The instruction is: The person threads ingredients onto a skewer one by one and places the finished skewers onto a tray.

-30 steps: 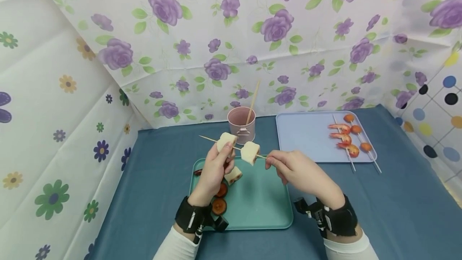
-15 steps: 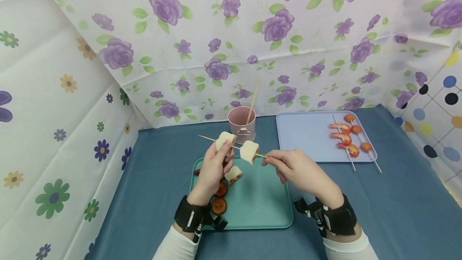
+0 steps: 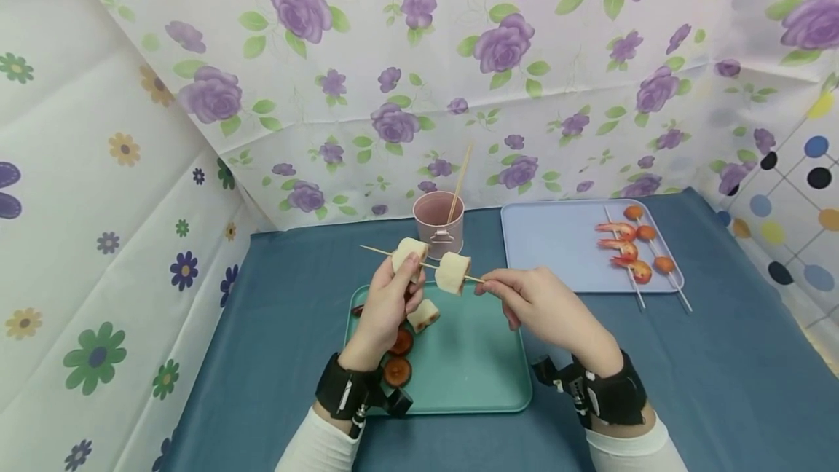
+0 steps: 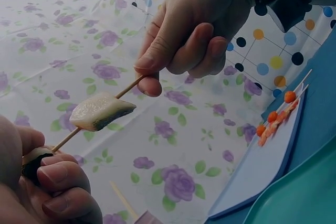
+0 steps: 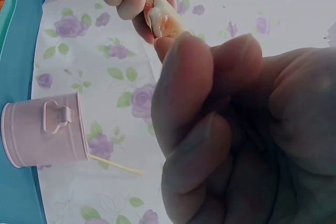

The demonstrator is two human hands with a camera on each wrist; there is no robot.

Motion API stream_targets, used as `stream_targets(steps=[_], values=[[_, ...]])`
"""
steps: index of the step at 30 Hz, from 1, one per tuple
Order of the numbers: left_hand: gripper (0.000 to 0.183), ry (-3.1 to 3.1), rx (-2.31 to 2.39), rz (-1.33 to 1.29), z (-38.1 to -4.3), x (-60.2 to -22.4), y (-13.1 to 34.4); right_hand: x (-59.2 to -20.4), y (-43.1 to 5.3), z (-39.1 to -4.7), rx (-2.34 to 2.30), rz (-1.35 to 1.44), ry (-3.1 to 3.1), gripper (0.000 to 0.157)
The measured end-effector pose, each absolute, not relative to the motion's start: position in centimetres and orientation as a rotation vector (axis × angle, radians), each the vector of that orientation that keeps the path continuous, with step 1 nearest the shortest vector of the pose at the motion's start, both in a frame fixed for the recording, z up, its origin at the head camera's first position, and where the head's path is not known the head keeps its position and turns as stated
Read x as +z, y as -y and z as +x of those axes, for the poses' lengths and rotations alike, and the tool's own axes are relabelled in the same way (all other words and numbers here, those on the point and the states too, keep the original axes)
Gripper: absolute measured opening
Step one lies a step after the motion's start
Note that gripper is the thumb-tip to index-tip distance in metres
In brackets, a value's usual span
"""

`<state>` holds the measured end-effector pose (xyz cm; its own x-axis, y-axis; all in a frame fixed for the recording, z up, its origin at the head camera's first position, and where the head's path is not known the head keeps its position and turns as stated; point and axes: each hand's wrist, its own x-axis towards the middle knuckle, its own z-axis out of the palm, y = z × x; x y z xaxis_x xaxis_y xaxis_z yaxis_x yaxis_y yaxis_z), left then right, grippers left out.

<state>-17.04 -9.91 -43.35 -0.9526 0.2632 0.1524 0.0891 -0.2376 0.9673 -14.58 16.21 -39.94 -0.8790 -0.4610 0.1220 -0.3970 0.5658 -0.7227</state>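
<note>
Over the green tray, both hands hold one wooden skewer that carries two thick white food pieces with darker undersides. My left hand pinches the left white food piece between thumb and fingers, and the skewer's pointed end sticks out beyond it. Free of both hands, the other white food piece sits on the skewer between them. My right hand pinches the skewer's right end with thumb and forefinger. In the right wrist view, my own fingers hide that end.
On the green tray lie another white piece and brown round slices, partly behind the left wrist. A pink bucket with wooden sticks stands behind. At right, a pale blue tray bears a shrimp skewer and a skewer of orange balls.
My right hand has shifted slightly left toward my left hand, and the free white piece has turned a little. My left hand keeps its hold almost in place.
</note>
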Motion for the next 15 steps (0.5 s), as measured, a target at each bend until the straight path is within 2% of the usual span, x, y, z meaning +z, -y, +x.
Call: stream_targets(steps=[15], values=[[0.026, -1.862, 2.219, 0.529, -17.36, -43.18, 10.49, -39.81, -16.90, -14.63, -1.250, -0.696, -2.739, 0.029]])
